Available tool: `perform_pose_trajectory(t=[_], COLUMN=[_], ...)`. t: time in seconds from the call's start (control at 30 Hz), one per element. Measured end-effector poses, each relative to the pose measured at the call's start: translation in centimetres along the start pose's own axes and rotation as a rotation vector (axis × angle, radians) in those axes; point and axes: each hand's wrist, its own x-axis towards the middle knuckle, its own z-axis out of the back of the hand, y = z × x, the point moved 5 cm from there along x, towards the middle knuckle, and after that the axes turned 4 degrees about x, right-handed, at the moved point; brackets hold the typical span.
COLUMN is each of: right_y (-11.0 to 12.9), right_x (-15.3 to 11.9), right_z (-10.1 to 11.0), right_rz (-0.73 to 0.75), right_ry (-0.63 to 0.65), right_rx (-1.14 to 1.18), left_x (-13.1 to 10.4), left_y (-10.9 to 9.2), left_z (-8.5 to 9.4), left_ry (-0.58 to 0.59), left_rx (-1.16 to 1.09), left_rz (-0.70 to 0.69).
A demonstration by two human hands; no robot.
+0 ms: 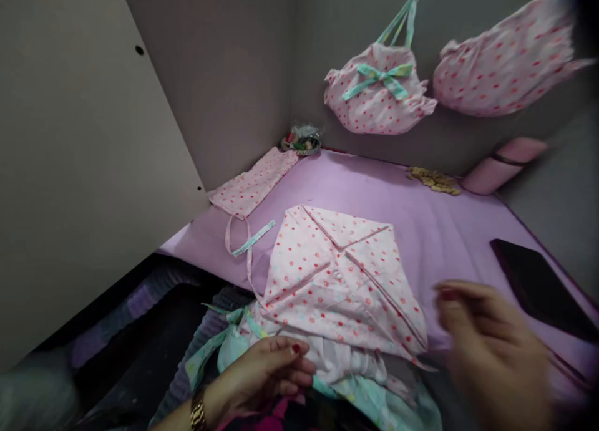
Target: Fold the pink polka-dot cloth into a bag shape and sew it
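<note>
A pink fabric piece with red dots (299,275), folded so that its flaps meet like an envelope, lies at the table's near edge. Mint and white gathered cloth (374,393) hangs below it onto my lap. My left hand (281,365) is palm up over that cloth, fingers loosely curled and a little apart, with nothing visible in them. My right hand (491,343) is raised to the right of the folded fabric, blurred, thumb and forefinger pinched together. Whatever may be in that pinch is too small to make out.
On the lilac tablecloth (374,181) are another dotted piece (257,181), a mint strip (255,237), a small basket (302,145), tan bits (435,180), a pink bottle (505,164) and a black phone (543,287). Dotted pouches (379,110) hang on the wall.
</note>
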Motion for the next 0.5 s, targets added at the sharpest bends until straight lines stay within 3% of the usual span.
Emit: perform_pose_trajectory(t=[0.1, 0.23, 0.37, 0.5], right_y=[-0.4, -0.4, -1.2, -2.3], right_x=[-1.6, -1.8, -2.9, -4.3], right_z=[-3.1, -5.0, -8.1, -10.4], right_rz=[0.048, 0.098, 0.171, 0.292], right_ry=[0.104, 0.229, 0.5, 0.572], right_rx=[0.024, -0.051, -0.2, -0.259], left_x=[0.6, 1.8, 3.0, 3.3], left_y=[0.4, -0.2, -0.4, -0.2], left_z=[0.5, -0.2, -0.7, -0.7], left_ry=[-0.123, -0.216, -0.247, -0.241], left_rx=[-0.173, -0.296, -0.336, -0.296], left_rz=[-0.039, -0.089, -0.151, -0.186])
